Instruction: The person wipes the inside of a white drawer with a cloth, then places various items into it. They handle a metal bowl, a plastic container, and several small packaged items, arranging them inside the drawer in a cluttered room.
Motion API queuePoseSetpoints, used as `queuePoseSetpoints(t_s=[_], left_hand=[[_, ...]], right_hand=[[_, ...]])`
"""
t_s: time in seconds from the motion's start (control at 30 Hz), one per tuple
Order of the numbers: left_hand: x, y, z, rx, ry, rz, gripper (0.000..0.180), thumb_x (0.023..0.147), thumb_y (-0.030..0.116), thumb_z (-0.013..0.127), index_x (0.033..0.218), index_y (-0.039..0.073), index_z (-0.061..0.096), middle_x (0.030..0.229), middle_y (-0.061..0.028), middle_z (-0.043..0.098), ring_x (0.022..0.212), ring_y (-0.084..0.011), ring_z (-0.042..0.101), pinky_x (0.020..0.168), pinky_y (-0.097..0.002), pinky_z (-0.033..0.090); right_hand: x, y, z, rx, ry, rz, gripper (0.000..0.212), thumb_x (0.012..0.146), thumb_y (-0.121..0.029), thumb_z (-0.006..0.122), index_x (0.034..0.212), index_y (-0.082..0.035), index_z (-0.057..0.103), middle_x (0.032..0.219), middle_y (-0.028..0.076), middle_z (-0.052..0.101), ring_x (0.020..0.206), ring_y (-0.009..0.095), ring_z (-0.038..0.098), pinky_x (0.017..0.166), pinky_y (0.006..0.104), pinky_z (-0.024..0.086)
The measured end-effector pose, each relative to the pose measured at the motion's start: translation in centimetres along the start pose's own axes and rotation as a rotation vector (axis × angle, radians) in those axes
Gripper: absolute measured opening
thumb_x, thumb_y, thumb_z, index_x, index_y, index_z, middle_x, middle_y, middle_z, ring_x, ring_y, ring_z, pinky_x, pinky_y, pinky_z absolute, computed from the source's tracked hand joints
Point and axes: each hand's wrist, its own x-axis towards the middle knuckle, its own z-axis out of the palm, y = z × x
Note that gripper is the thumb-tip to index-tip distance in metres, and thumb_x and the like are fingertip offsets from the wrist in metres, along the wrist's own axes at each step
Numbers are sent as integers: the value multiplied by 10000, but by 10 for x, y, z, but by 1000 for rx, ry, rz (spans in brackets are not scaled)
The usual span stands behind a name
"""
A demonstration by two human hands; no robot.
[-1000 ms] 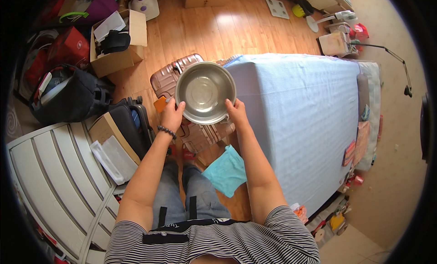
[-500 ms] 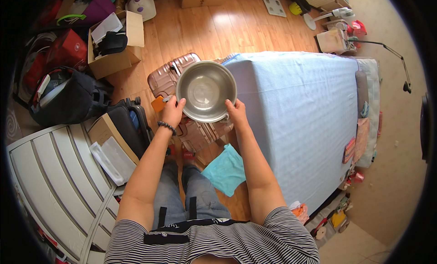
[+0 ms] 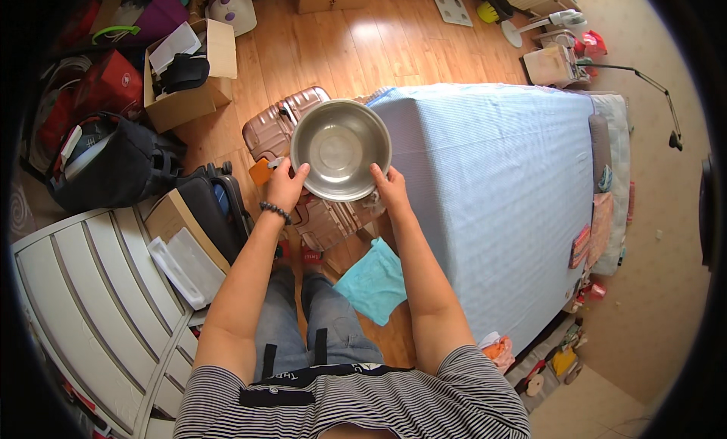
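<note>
A round stainless steel basin [image 3: 340,147] is held up in front of me, its open side facing me, and nothing shows inside it. My left hand [image 3: 286,186], with a dark bead bracelet [image 3: 275,211] at the wrist, grips the lower left rim, thumb on the inner edge. On the lower right rim, my right hand [image 3: 390,189] grips in the same way. An orange piece [image 3: 260,171] juts out beside my left hand; its kind is unclear. Beneath the basin lies a rose-brown suitcase [image 3: 333,225], partly hidden by it.
A bed with a light blue sheet [image 3: 500,196] stands on the right. A turquoise cloth [image 3: 374,283] lies on the wooden floor [image 3: 363,30] near my legs. To the left are a cardboard box [image 3: 182,109], a black bag [image 3: 106,166] and a white slatted cabinet [image 3: 83,310].
The basin and both hands have barely shifted in the view, a few pixels to the left, along with the whole room. Both hands keep their hold.
</note>
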Motion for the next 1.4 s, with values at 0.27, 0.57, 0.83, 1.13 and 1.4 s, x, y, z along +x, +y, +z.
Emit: queuePoseSetpoints(t_s=[0.27,0.57,0.83,1.13,1.4], left_hand=[[2,-23,5,-92,-10,-135,433,833,266,638,1182,25,554,1011,-160,656,931,-257,632,809,-342,483],[-5,-22,13,31,37,-86,165,860,162,595,857,-1,569,685,-9,528,634,-103,472,584,-288,423],[-57,22,7,-490,71,118,296,932,230,530,1094,-17,536,915,-107,630,825,-148,604,711,-300,497],[-231,-1,-79,-186,51,-281,279,898,229,581,714,24,626,626,-37,609,595,-82,565,552,-243,446],[-392,-16,-192,34,384,-451,266,892,246,539,1010,8,562,1012,-154,580,888,-248,591,777,-357,469]], right_hand=[[-3,-1,-6,8,1,5,392,864,-326,630,1057,15,629,879,45,649,796,111,564,731,268,458],[-3,-5,2,181,-102,206,270,821,-163,630,949,75,625,857,82,645,754,134,591,660,281,471],[-53,-51,-15,209,-33,94,150,830,-65,545,875,65,604,793,52,619,684,113,569,581,260,445],[-115,-69,-37,73,-118,89,185,830,-98,600,944,39,547,847,58,590,760,121,547,666,266,449],[-177,-108,16,-136,-360,65,201,802,-121,601,891,31,505,789,52,542,707,124,516,609,280,433]])
